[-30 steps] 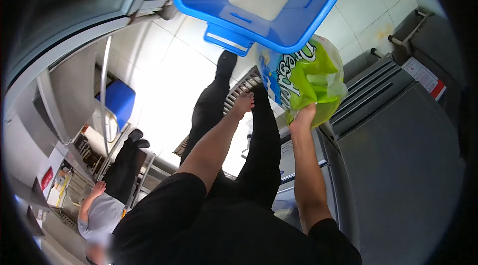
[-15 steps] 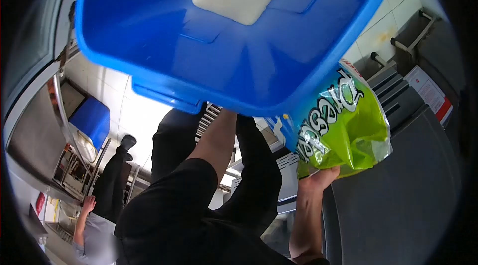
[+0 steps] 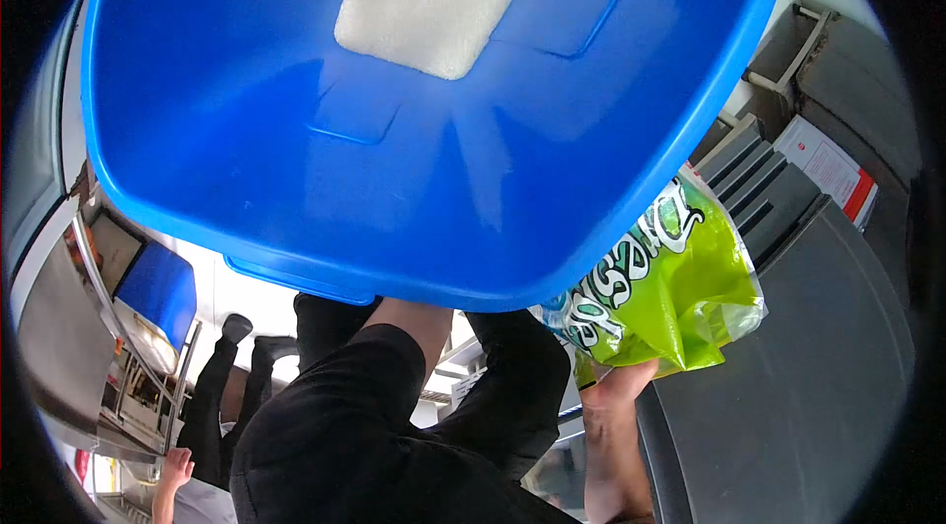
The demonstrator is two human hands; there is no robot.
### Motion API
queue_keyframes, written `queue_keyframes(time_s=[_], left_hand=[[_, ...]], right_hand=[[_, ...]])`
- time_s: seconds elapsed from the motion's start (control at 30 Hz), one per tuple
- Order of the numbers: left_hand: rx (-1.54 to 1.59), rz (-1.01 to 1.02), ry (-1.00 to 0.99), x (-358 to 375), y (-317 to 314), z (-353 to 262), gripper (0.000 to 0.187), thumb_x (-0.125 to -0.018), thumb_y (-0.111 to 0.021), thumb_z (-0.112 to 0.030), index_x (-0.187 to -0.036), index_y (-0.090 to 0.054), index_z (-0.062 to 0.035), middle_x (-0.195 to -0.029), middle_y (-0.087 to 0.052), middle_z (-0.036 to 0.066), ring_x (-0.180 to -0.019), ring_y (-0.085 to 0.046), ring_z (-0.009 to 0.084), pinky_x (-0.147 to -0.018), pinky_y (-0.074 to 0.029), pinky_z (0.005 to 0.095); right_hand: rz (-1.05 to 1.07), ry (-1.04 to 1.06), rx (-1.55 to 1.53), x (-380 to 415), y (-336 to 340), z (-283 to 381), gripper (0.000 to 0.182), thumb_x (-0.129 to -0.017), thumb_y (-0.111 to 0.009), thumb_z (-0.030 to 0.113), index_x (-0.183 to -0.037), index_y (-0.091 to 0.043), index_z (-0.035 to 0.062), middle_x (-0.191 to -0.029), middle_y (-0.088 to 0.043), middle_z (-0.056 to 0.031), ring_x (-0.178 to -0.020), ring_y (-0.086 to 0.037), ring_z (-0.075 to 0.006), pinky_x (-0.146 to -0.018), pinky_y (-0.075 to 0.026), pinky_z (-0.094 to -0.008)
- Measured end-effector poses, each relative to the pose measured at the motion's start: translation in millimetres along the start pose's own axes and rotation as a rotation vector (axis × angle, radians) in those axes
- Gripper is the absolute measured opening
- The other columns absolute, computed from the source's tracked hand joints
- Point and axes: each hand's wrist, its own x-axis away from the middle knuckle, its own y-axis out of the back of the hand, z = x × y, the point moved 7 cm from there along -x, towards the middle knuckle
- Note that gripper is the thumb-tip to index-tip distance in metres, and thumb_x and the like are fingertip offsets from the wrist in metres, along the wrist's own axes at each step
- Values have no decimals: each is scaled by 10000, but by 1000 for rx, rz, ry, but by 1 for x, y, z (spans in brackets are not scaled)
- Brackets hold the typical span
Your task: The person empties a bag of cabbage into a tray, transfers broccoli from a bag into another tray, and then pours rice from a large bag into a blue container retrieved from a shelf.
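Observation:
A large blue plastic tub [image 3: 394, 179] fills the upper view, its open side toward me. At its bottom lies a patch of white, grainy material [image 3: 434, 7]. My left forearm [image 3: 409, 317] runs up beneath the tub's near rim, and the tub hides that hand. On the right, my right hand [image 3: 621, 388] is closed on the lower edge of a green and blue printed plastic bag [image 3: 680, 297]. The bag is crumpled, with large white lettering, and its upper part passes behind the tub's rim.
A dark grey surface [image 3: 788, 366] spans the right side, near a white and red printed card [image 3: 828, 169]. At left, a blue-covered container [image 3: 163, 293] stands beside a metal rail. Another person's hand [image 3: 177, 467] and dark-clad legs [image 3: 207, 406] show lower left.
The tub has come lower and nearer, filling more of the view, and shifted left. More of the bag is hidden behind it. My right hand keeps its grip, slightly lower.

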Motion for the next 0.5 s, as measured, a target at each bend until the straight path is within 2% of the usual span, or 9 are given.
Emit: queue_keyframes(time_s=[0.27,0.43,0.5], left_hand=[[-17,5,-44,-7,1,-14,647,-989,-469,-587,-1327,-569,-45,-1290,-605,126,-1079,-629,275,-869,-510,413],[-45,8,-78,-6,9,-23,648,-989,-465,-589,-1310,-585,-39,-1273,-618,128,-1071,-633,274,-866,-509,411],[-49,18,-90,-3,10,-28,649,-990,-463,-590,-1303,-591,-37,-1266,-623,129,-1068,-634,273,-865,-509,410]], right_hand=[[77,-19,62,-13,0,-25,574,-990,-435,486,-1392,-500,81,-1346,-585,-99,-1213,-586,-284,-1021,-474,-463],[192,46,288,1,15,-33,573,-987,-508,436,-1433,-443,83,-1404,-534,-94,-1268,-542,-286,-1057,-442,-486],[238,77,238,21,7,-23,584,-986,-507,440,-1445,-429,87,-1416,-522,-99,-1271,-539,-292,-1061,-440,-484]])
